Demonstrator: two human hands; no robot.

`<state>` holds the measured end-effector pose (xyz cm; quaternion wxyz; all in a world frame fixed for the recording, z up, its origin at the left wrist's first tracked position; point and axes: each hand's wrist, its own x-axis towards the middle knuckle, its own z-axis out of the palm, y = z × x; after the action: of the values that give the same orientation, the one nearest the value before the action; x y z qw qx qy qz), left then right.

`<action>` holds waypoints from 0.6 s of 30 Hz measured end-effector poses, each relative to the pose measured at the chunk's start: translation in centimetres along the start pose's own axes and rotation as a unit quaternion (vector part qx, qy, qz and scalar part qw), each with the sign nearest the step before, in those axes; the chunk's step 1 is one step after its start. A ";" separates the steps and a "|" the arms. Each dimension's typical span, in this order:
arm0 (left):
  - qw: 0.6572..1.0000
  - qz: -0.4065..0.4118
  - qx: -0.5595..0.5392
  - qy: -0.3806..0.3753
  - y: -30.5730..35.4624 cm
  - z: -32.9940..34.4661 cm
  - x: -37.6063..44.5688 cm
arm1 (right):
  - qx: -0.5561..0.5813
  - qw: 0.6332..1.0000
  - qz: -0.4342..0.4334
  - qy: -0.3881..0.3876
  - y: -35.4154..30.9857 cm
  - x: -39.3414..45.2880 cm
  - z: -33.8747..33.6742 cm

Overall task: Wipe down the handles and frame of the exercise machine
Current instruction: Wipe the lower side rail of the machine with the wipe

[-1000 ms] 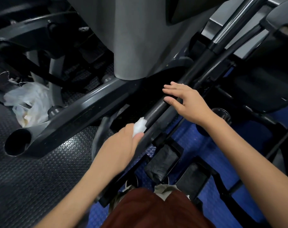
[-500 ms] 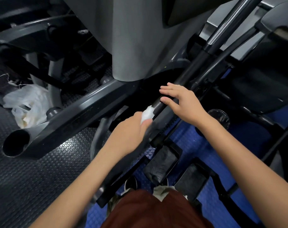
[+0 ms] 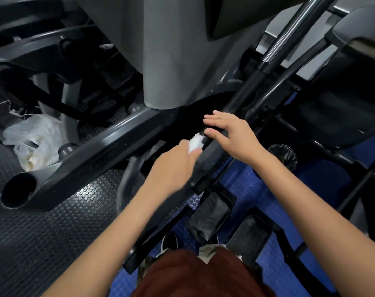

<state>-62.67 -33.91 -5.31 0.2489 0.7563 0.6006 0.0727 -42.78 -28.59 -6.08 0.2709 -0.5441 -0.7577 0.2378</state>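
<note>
The exercise machine's black handle bar runs diagonally from upper right down to the middle, under a grey housing. My left hand grips a small white wipe and presses it against the bar's lower section. Just above it my right hand rests on the same bar, fingers straight over the top and thumb along the near side. The bar's stretch under both hands is hidden.
A thick black frame tube with an open round end crosses the left side. A crumpled white plastic bag lies on the studded black floor mat. Two black pedals sit over a blue mat by my feet.
My left hand has slid the wipe up the bar toward my right hand, closing the gap between them. The right hand has stayed in place.
</note>
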 end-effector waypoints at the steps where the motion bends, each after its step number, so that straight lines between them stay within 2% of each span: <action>1: 1.000 0.003 0.014 0.015 -0.2 0.0 -0.9 | 0.003 1.000 0.001 0.000 0.0 0.0 0.0; 4: 0.999 0.001 0.051 0.008 -1.9 -0.4 -3.4 | 0.006 1.000 0.005 0.001 0.2 0.1 0.1; 8: 0.997 -0.012 0.014 -0.072 -4.1 -1.2 -4.7 | 0.005 1.000 0.005 0.004 0.2 0.1 0.3; 11: 0.978 -0.052 -0.113 -0.165 -4.4 -2.0 -1.4 | -0.003 1.000 0.002 0.006 0.2 0.2 0.2; 13: 0.929 -0.101 -0.280 -0.223 -3.2 -2.2 0.8 | -0.007 1.000 0.001 0.006 0.1 0.2 0.3; 14: 0.906 -0.120 -0.338 -0.224 -2.4 -2.1 1.5 | -0.009 1.000 0.000 0.006 0.1 0.2 0.3; 15: 0.904 -0.124 -0.356 -0.202 -1.5 -2.0 1.8 | -0.011 1.000 -0.001 0.006 0.0 0.2 0.3; 16: 0.929 -0.114 -0.312 -0.162 -0.9 -1.7 1.8 | -0.011 1.000 0.000 0.007 0.0 0.2 0.3; 18: 0.990 -0.069 -0.112 -0.052 -0.3 -0.6 0.5 | -0.007 1.000 0.003 0.008 0.0 0.2 0.3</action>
<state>-63.11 -33.22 -5.01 0.3671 0.6834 0.6256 0.0825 -43.03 -28.45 -6.28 0.2724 -0.5503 -0.7555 0.2285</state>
